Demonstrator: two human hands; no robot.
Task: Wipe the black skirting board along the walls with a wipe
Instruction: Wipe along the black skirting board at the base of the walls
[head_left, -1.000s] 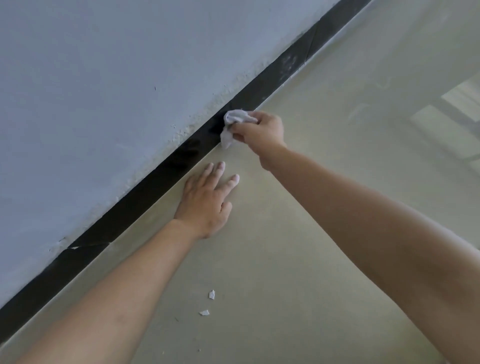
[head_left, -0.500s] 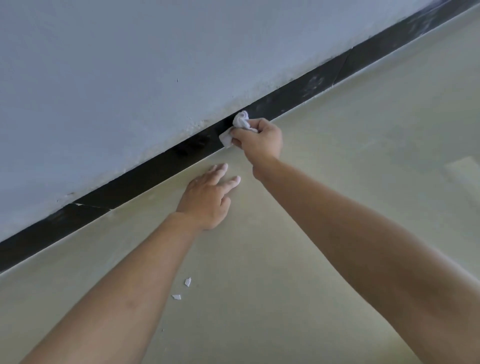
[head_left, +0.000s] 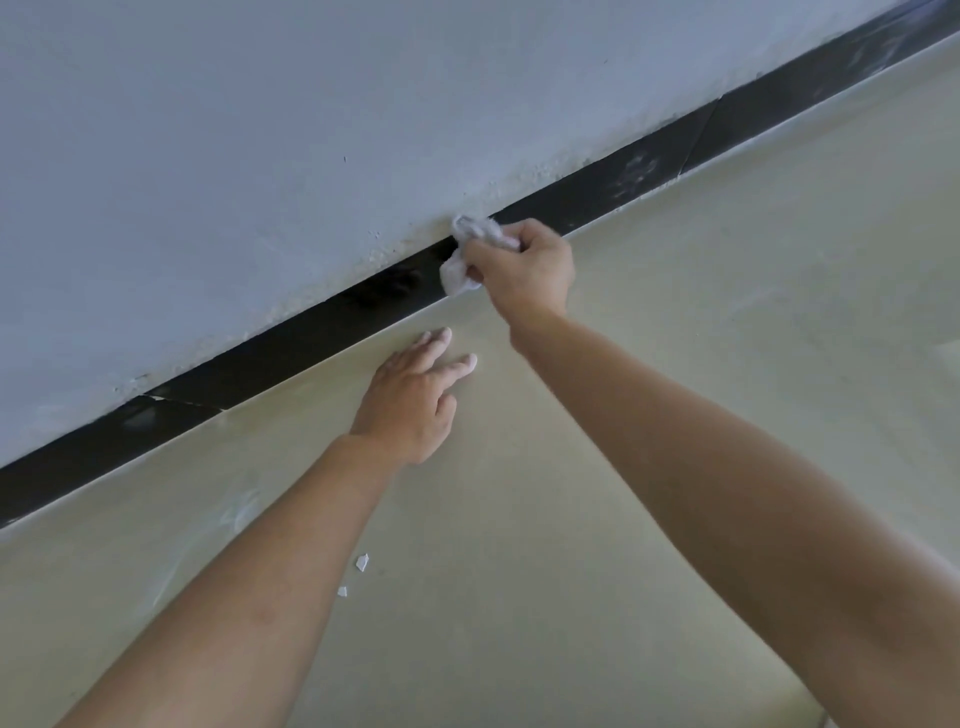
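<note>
A black skirting board (head_left: 291, 348) runs diagonally from the lower left to the upper right, at the foot of a pale blue-grey wall (head_left: 260, 156). My right hand (head_left: 524, 270) grips a crumpled white wipe (head_left: 460, 260) and holds it against the board near the middle of the view. My left hand (head_left: 415, 400) rests flat on the pale floor just below the board, fingers straight and pointing towards the wall. Dusty smears show on the board to the right (head_left: 634, 174).
Two small white flakes (head_left: 361, 562) lie on the cream floor (head_left: 675, 338) beside my left forearm. A crack crosses the skirting board at the left (head_left: 171, 400). Rough plaster crumbs line the wall's lower edge.
The view has swung, so the board now lies flatter across the frame. My right hand stays on the board with the wipe; my left hand stays planted on the floor.
</note>
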